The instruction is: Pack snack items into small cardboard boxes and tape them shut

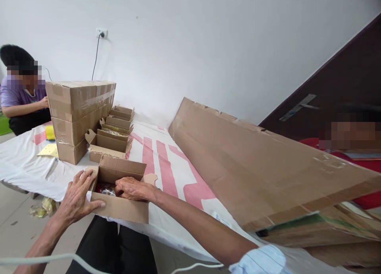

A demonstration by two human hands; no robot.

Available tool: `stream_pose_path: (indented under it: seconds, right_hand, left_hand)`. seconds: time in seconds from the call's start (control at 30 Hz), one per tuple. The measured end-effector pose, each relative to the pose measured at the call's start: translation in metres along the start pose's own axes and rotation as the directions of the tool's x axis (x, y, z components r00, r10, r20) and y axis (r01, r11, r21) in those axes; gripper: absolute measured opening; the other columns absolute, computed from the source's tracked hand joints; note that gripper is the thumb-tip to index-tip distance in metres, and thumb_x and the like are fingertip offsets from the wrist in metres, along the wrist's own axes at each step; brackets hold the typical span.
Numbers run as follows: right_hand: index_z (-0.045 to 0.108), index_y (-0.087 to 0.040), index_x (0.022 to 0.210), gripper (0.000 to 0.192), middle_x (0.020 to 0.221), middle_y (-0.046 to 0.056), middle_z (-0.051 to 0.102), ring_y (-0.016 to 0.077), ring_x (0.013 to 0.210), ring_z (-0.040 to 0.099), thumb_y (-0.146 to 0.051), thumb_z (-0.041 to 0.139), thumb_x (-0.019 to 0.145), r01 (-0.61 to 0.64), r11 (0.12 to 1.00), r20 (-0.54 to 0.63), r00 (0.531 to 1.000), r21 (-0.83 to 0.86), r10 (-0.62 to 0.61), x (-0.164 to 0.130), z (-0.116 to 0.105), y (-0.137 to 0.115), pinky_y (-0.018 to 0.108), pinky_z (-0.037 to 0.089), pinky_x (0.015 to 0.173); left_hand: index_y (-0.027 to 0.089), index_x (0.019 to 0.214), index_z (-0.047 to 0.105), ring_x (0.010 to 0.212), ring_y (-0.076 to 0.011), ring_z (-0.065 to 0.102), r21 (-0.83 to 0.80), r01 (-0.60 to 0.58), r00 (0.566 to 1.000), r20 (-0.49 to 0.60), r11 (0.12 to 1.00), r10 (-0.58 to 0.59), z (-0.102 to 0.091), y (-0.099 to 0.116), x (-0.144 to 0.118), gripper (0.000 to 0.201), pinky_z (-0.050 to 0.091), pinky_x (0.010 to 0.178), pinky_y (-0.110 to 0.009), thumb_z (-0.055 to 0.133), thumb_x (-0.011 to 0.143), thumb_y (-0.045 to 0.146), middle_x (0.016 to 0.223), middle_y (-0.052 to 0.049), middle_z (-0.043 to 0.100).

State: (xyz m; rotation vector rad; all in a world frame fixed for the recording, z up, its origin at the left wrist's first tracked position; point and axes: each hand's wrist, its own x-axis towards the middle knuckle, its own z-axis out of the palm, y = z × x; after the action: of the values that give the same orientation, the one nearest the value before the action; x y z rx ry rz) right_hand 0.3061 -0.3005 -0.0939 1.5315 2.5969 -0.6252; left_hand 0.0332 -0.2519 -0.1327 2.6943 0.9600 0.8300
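A small open cardboard box [119,209] sits at the near edge of the table, its flaps standing out. My left hand [77,194] grips its left corner, the fingers over the side flap and the thumb along the front flap. Inside lie clear plastic packets [107,190] with a bit of red. My right hand [132,188] reaches into the box from the right, fingers curled down beside the packets. Its fingertips are hidden, so what they hold cannot be made out.
Behind stands a row of open boxes [107,146], some holding packets. Stacked taped cartons [83,103] rise at left, near yellow tape [50,132]. A person [24,95] sits beyond them. A large cardboard panel [253,159] leans at right, another person behind it. A white cable [53,259] crosses the foreground.
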Motion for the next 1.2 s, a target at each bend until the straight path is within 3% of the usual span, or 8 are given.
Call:
stream_pose_path:
  seconds: [0.2,0.4,0.57,0.73,0.97,1.1,1.2]
  right_hand:
    - [0.076,-0.018,0.083,0.013,0.090,0.002,0.070,0.0150,0.082,0.058,-0.010,0.066,0.087,0.035,0.997,-0.125,0.992,0.068,-0.026,-0.008,-0.002,0.002,0.026,0.038,0.072]
    - [0.063,-0.018,0.079,0.016,0.079,-0.002,0.062,0.0120,0.071,0.050,-0.009,0.055,0.089,-0.009,0.973,-0.349,0.933,0.230,0.091,-0.017,-0.003,0.008,0.025,0.036,0.068]
    - [0.061,-0.020,0.083,0.011,0.080,-0.002,0.063,0.0130,0.072,0.053,-0.017,0.053,0.091,-0.008,0.896,-0.385,0.901,0.444,0.199,-0.030,-0.016,0.009,0.026,0.039,0.068]
    - [0.054,-0.022,0.079,0.014,0.077,-0.004,0.057,0.0128,0.071,0.051,-0.030,0.057,0.091,0.041,0.773,-0.390,0.879,0.633,0.273,-0.046,-0.034,0.014,0.025,0.039,0.066]
    - [0.054,-0.022,0.081,0.030,0.075,-0.005,0.052,0.0110,0.066,0.043,-0.047,0.068,0.086,0.112,0.652,-0.365,0.892,0.750,0.267,-0.067,-0.042,0.031,0.025,0.036,0.063]
    - [0.053,-0.022,0.082,0.038,0.073,-0.007,0.050,0.0098,0.063,0.040,-0.054,0.073,0.083,0.145,0.566,-0.366,0.881,0.811,0.300,-0.075,-0.047,0.035,0.024,0.033,0.062]
    - [0.051,-0.022,0.082,0.043,0.073,-0.007,0.049,0.0096,0.062,0.040,-0.056,0.077,0.081,0.173,0.515,-0.380,0.865,0.840,0.328,-0.079,-0.053,0.036,0.024,0.032,0.060]
  left_hand:
    - [0.027,0.150,0.056,0.150,-0.0453,0.044,-0.009,0.011,1.000,0.015,1.000,-0.011,0.002,-0.002,0.003,0.082,0.052,0.107,-0.061,0.079,0.081,0.066,0.162,-0.017,0.052]
    - [0.027,0.150,0.056,0.149,-0.0446,0.046,-0.062,0.002,0.998,0.067,0.998,0.002,-0.005,0.000,0.007,0.080,0.053,0.105,-0.058,0.077,0.083,0.065,0.165,-0.018,0.048]
    - [0.028,0.157,0.049,0.145,-0.0437,0.052,-0.129,0.028,0.992,0.129,0.991,-0.011,-0.005,-0.005,0.009,0.090,0.054,0.103,-0.056,0.078,0.082,0.067,0.164,-0.019,0.047]
    - [0.028,0.156,0.051,0.137,-0.0417,0.058,-0.177,0.005,0.994,0.108,0.984,0.015,-0.003,0.004,0.004,0.087,0.056,0.099,-0.053,0.076,0.083,0.069,0.158,-0.017,0.051]
    - [0.025,0.147,0.057,0.131,-0.0388,0.061,-0.161,-0.024,0.991,0.124,0.987,0.044,-0.012,0.026,0.005,0.078,0.055,0.098,-0.049,0.073,0.086,0.070,0.149,-0.016,0.059]
    - [0.025,0.144,0.059,0.134,-0.0396,0.061,-0.086,0.026,0.991,0.135,0.996,-0.014,-0.018,0.023,0.018,0.069,0.053,0.101,-0.052,0.072,0.088,0.063,0.145,-0.015,0.066]
    - [0.023,0.143,0.061,0.131,-0.0395,0.065,-0.088,0.031,0.997,0.073,0.996,-0.024,-0.021,0.019,0.032,0.069,0.050,0.108,-0.054,0.076,0.086,0.058,0.140,-0.016,0.070]
